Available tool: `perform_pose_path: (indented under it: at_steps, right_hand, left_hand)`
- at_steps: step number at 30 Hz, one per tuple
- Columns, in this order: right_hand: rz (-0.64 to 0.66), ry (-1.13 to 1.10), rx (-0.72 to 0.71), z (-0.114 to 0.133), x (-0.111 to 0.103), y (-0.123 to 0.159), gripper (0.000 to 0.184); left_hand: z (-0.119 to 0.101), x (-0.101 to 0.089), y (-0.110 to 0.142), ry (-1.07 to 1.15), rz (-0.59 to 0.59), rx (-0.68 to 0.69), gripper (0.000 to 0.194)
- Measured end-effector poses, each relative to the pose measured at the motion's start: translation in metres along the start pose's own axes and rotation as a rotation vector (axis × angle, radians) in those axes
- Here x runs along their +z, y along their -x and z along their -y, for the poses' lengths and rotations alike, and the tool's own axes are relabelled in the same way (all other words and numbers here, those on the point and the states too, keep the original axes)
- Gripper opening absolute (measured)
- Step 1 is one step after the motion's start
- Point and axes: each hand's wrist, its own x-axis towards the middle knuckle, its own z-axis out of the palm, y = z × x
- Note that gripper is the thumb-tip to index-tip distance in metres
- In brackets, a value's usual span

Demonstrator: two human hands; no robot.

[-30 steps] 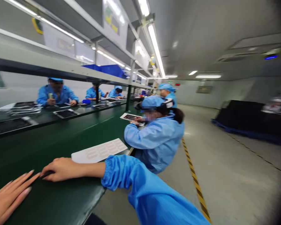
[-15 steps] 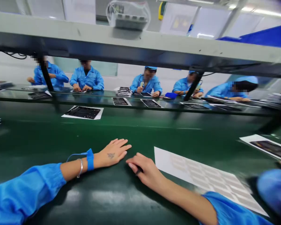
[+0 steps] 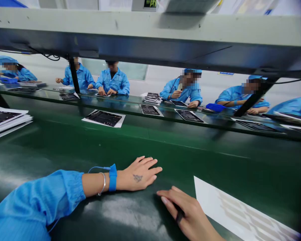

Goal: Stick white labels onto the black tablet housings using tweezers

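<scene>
My left hand point(image 3: 137, 174) lies flat on the green conveyor belt point(image 3: 65, 147), fingers slightly apart and holding nothing. A blue wrist strap point(image 3: 112, 177) and a thin silver bangle point(image 3: 102, 184) circle that wrist. Just to its lower right rests my right hand point(image 3: 183, 211), fingers loosely curled. A small dark object point(image 3: 179, 214) shows between its fingers, but I cannot tell whether it is held or worn. To the right of this hand, not touched by it, lies a white sheet with pale printed rows point(image 3: 240, 214).
A stack of papers with black panels point(image 3: 5, 120) lies on the belt at the far left. A black panel on white paper point(image 3: 104, 118) lies beyond my hands. A grey overhead shelf beam point(image 3: 150, 33) spans the view. Co-workers in blue smocks sit across the line.
The view has swung from along the line to across the belt, and the white sheet has slid toward the lower right of the picture. My hands remain on the belt.
</scene>
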Motion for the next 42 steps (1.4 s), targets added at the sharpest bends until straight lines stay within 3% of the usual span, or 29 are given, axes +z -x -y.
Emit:
perform_pose_path:
  at_steps: [17, 42]
  right_hand:
    - [0.051, -0.007, 0.059, -0.0006, -0.0009, -0.0007, 0.026]
    - [0.146, -0.035, 0.142, -0.0016, -0.0006, 0.0004, 0.030]
  left_hand:
    - [0.0012, -0.0022, 0.0001, 0.029, 0.023, -0.008, 0.044]
    - [0.0049, 0.0008, 0.0020, 0.073, -0.035, 0.018, 0.045]
